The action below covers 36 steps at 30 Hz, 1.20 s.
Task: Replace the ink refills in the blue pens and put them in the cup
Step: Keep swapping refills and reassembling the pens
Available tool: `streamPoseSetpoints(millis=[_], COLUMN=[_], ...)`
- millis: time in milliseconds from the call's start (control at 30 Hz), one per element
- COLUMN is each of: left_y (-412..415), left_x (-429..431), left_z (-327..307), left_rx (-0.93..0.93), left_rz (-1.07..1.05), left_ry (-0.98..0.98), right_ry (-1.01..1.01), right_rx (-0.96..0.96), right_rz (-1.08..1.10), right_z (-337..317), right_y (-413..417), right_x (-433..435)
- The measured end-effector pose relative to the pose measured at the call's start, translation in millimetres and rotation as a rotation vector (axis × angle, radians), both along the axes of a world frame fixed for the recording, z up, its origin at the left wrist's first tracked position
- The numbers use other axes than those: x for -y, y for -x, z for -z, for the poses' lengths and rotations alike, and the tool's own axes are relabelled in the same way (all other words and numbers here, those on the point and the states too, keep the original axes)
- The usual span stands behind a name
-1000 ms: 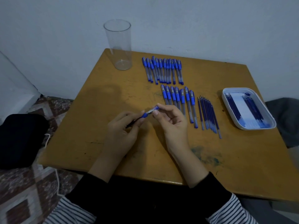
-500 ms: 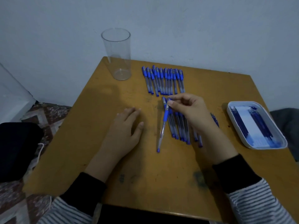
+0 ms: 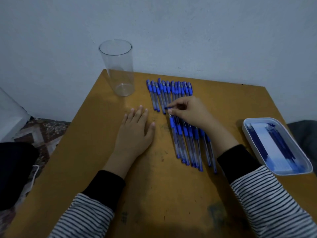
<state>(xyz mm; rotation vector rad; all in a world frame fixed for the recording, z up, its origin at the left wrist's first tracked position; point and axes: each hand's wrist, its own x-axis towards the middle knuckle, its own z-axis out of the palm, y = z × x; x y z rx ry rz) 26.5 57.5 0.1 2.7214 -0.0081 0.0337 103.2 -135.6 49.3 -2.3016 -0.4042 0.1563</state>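
Pen [image 3: 174, 134] joined near row [image 3: 193, 145], right hand [image 3: 188, 112] pinching it, left hand [image 3: 133, 133] flat

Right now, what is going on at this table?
A person is handling blue capped pens. The right hand pinches the top of the leftmost blue pen in the nearer row with its fingers; the left hand lies flat on the yellow wooden table. The tall clear plastic cup stands empty, and the white plastic tray holds blue refills.
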Motion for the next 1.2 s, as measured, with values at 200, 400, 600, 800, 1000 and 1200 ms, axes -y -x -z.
streamPoseSetpoints(millis=[200,400,600,800,1000,1200], left_y=[-1,-2,-1,-4,-15,-41], left_x=[0,0,0,0,4,12], left_z=[0,2,2,-1,-8,-15], left_rx=[0.004,0.009,0.019,0.003,0.021,0.097], left_rz=[-0.004,-0.004,-0.010,-0.023,-0.042,0.037], left_ry=[-0.009,-0.014,0.005,0.048,0.257,0.298], right_ry=[0.046,0.150,0.234,0.080,-0.236,-0.217], right_rx=[0.072,0.153,0.171,0.227,0.092,-0.100], right_rz=[-0.064,-0.121,-0.127,-0.079,0.344,0.515], right_z=[9,11,10,12,10,12], right_y=[-2,-3,-1,3,-13,-41], right_x=[2,-1,-5,3,28,54])
